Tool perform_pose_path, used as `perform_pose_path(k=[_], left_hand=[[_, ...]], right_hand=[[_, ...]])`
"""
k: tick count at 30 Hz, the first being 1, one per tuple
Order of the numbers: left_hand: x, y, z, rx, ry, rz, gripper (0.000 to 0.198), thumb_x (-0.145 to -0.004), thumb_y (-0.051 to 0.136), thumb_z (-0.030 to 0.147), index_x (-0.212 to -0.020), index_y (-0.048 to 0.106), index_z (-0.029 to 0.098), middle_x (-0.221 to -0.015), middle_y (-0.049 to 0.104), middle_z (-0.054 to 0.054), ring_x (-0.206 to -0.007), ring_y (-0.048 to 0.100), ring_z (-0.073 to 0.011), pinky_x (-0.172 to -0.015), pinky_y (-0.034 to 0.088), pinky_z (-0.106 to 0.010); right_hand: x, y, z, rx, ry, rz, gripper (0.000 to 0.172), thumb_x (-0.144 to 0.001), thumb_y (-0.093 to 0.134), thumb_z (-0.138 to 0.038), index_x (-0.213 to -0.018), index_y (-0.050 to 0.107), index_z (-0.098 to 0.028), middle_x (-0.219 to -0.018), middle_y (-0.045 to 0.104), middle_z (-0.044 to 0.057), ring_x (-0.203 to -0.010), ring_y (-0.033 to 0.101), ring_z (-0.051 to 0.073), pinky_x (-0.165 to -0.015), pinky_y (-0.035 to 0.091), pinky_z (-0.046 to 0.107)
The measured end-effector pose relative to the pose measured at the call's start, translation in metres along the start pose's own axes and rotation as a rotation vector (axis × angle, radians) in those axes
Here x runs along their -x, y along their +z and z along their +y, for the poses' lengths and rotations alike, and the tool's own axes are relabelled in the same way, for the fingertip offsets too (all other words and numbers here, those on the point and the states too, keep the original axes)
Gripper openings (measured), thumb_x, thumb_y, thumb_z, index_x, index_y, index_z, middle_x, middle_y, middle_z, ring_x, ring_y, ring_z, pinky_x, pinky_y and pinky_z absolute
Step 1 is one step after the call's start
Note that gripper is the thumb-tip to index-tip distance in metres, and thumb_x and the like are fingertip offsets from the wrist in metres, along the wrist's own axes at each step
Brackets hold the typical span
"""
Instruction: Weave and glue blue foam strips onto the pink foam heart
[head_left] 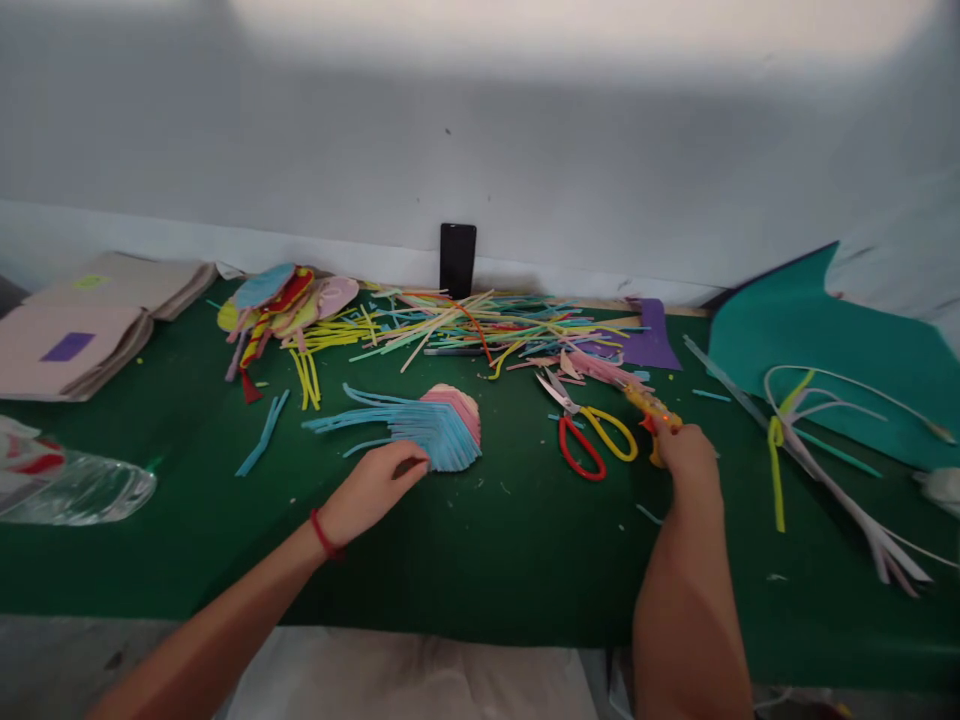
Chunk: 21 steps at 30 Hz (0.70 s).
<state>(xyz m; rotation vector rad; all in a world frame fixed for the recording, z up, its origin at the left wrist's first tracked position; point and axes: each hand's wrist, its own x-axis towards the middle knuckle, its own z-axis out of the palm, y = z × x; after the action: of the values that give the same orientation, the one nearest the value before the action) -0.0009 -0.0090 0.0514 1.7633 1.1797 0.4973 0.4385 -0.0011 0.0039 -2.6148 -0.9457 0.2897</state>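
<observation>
- Blue strips [442, 435] lay on the bench [525, 560], the left hand [377, 487] pinching their edge, fingers together.
- The right hand [688, 460] had fingers clamped around a glue gun [651, 408].
- Gluing seemed underway; next probably called for bringing the gun over.

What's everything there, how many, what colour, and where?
Fringed piece: 1, blue and pink, centre
Loose strips: many, mixed, mainly back
Scissors: 1, red-yellow handles, centre right
Glue gun: 1, yellow-orange, right of scissors
Craft pieces: several, mixed, back left
Phone: 1, black, back centre
Bottle: 1, clear, left edge
Paper stacks: 2, pale, far left
Sheets: 2, teal and purple, right
Cord: 1, white, right
Strip bundle: 1, whitish, right
Table: 1, green, underneath
Wall: 1, grey, behind
Bracelet: 1, red, lower left
Left hand: 1, bare, at fringed piece
Right hand: 1, bare, holding glue gun
</observation>
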Motion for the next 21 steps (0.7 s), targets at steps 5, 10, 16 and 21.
perform_pose_path(k=[5, 10, 16, 21], left_hand=[[-0.028, 0.01, 0.01, -0.717, 0.429, 0.113, 0.019, -0.093, 0.043, 0.018, -0.095, 0.062, 0.018, -0.096, 0.062, -0.006, -0.09, 0.059, -0.0181, -0.08, 0.048, -0.032], [-0.055, 0.04, 0.02, -0.872, 0.468, 0.087, 0.011, -0.089, 0.05, 0.013, -0.094, 0.06, 0.016, -0.096, 0.062, -0.008, -0.088, 0.059, -0.0214, -0.068, 0.045, -0.03], [-0.052, 0.075, 0.015, -0.974, 0.41, 0.164, 0.011, -0.089, 0.054, 0.024, -0.088, 0.057, 0.014, -0.084, 0.061, -0.008, -0.077, 0.059, -0.023, -0.058, 0.041, -0.031], [-0.052, 0.083, 0.005, -1.006, 0.397, 0.233, 0.016, -0.092, 0.043, 0.016, -0.084, 0.057, 0.016, -0.077, 0.059, -0.006, -0.072, 0.059, -0.0219, -0.057, 0.04, -0.032]], right_hand=[[0.023, -0.011, -0.023, -0.098, -0.007, 0.106, 0.046, -0.09, 0.036, -0.046, -0.113, 0.05, -0.009, -0.1, 0.066, 0.023, -0.097, 0.062, 0.032, -0.078, 0.046, 0.04], [0.054, -0.002, -0.061, -0.17, -0.164, 0.111, 0.046, -0.091, 0.032, -0.053, -0.115, 0.044, -0.016, -0.103, 0.066, 0.017, -0.086, 0.064, 0.027, -0.069, 0.045, 0.033], [0.105, 0.022, -0.099, -0.206, -0.445, -0.041, 0.056, -0.084, 0.037, -0.066, -0.109, 0.046, -0.017, -0.098, 0.065, 0.015, -0.08, 0.064, 0.029, -0.063, 0.042, 0.034], [0.122, 0.034, -0.108, -0.113, -0.533, -0.13, 0.067, -0.073, 0.048, -0.074, -0.111, 0.046, -0.018, -0.103, 0.065, 0.014, -0.086, 0.065, 0.033, -0.062, 0.043, 0.035]])
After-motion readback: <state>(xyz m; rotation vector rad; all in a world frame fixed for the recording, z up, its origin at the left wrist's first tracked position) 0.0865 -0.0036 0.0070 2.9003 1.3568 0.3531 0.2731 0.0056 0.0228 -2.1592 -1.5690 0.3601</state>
